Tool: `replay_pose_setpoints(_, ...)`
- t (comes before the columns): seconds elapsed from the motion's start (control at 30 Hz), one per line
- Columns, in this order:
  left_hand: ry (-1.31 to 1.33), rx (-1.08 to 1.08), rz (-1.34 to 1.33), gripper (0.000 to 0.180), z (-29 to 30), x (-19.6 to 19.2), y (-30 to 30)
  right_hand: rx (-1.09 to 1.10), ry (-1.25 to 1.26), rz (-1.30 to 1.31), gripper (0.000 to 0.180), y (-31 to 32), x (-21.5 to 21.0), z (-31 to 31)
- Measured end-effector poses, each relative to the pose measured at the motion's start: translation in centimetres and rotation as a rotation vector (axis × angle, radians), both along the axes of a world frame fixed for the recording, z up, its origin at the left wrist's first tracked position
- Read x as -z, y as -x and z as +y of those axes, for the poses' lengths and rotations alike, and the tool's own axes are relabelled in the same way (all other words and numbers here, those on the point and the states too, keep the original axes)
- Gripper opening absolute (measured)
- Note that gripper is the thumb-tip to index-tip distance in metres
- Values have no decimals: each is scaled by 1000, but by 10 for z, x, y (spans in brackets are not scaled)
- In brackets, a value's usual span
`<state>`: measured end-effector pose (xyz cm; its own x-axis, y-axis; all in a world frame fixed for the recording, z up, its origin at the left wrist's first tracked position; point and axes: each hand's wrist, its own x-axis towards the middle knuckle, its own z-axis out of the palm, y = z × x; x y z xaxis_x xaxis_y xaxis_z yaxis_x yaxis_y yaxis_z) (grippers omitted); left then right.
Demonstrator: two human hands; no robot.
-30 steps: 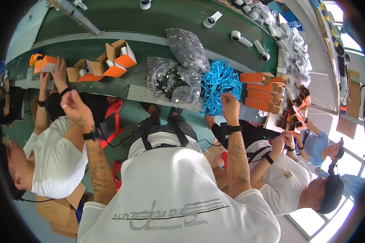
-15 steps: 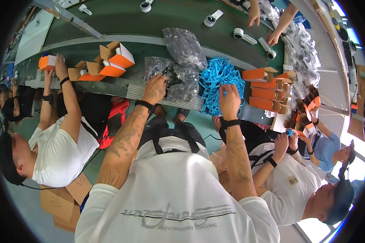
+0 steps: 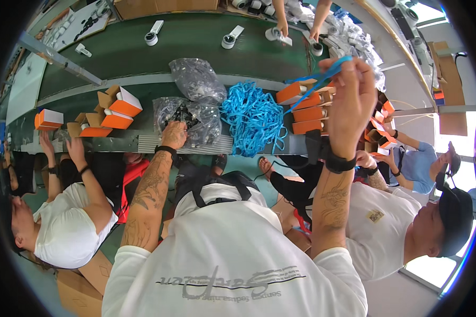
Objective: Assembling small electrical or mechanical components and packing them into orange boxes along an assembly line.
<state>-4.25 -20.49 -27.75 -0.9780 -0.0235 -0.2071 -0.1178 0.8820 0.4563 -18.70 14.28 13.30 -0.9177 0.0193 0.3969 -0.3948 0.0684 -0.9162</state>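
My right hand (image 3: 354, 92) is raised at the right, fingers closed on a blue strap (image 3: 318, 79). That strap hangs down to the left, toward a tangled heap of blue straps (image 3: 252, 117) on the bench. At the bench's near edge my left hand (image 3: 174, 134) reaches into an open clear plastic bag (image 3: 206, 124). Its fingers are curled at small black parts (image 3: 184, 113) in the bag; what they grip is hidden. Behind lies a second clear bag (image 3: 195, 79) with small parts inside.
Orange and white boxes stand open at the left (image 3: 122, 108) and right (image 3: 306, 114). White handheld devices (image 3: 231, 38) lie on the green belt (image 3: 195, 34). Co-workers sit on both sides (image 3: 68, 222); another person's hands (image 3: 314, 26) handle devices across the belt. A metal post (image 3: 63, 59) rises far left.
My right hand has lifted up and right from the blue heap, drawing out a strap. My left hand stays at the bag's black parts. The view has shifted right.
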Motion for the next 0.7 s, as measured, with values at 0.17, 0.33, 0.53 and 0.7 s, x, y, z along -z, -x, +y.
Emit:
replay_pose_setpoints(0.17, 132, -86, 175, 11, 3, -16, -18, 132, -100, 270, 19, 8, -62, 13)
replay_pose_setpoints(0.33, -156, -384, 252, 18, -9, -79, -33, -296, 302, 108, 21, -8, -84, 12)
replay_pose_setpoints(0.53, -1051, -570, 203, 29, 39, -221, -52, -340, 240, -260, 16, -62, -20, -16)
replay_pose_setpoints(0.7, -1241, -461, 228, 32, 101, -279, -61, -396, -180, -239, 21, -107, 43, -47)
